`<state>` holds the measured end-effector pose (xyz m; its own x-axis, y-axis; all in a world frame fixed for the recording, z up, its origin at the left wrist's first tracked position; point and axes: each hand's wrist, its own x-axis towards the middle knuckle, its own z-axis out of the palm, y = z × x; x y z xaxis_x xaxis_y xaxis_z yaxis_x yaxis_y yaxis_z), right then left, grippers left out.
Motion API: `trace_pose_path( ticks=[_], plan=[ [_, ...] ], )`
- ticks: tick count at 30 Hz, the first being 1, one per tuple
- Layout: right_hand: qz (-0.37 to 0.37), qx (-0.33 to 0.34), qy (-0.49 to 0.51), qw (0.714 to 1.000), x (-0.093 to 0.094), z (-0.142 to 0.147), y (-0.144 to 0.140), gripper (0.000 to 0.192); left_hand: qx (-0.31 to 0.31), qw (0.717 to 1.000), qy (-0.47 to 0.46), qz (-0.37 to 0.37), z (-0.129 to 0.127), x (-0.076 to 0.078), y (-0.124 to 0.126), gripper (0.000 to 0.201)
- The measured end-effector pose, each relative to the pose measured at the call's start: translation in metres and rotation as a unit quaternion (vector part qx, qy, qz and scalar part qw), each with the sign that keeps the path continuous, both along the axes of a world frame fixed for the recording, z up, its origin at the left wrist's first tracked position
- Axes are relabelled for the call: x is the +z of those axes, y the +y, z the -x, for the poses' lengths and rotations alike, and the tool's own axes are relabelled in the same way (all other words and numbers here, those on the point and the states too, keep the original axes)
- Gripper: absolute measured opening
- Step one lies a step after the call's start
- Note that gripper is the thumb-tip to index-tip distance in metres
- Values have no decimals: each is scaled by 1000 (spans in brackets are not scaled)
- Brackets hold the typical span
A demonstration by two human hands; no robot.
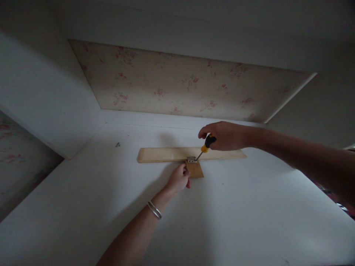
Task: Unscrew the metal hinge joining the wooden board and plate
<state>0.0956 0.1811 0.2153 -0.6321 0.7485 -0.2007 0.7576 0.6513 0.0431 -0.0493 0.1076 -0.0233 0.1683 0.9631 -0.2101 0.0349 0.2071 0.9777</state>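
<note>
My right hand [226, 136] is closed around the black and yellow handle of a screwdriver [205, 148]. Its shaft slants down to the left, and the tip meets a small metal hinge [192, 159]. The hinge lies where a long pale wooden board [161, 154] meets a small brown wooden block [195, 170]. My left hand [179, 178], with silver bangles at the wrist, pinches the left edge of the block. Its fingertips are partly hidden.
Board and block lie on a broad white surface [133, 207]. A few small screws [118, 144] rest on it, left of the board. Behind stands a panel of floral wallpaper [177, 81] in a white frame. A white post [50, 88] rises at the left.
</note>
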Motion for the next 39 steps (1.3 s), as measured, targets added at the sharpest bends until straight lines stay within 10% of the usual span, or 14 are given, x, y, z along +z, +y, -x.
trace_pose_path(
  ticks=[39],
  plan=[
    [-19,16,30,999,-1,2,-3,34,3,1000,-7,9,0,2,0,14]
  ],
)
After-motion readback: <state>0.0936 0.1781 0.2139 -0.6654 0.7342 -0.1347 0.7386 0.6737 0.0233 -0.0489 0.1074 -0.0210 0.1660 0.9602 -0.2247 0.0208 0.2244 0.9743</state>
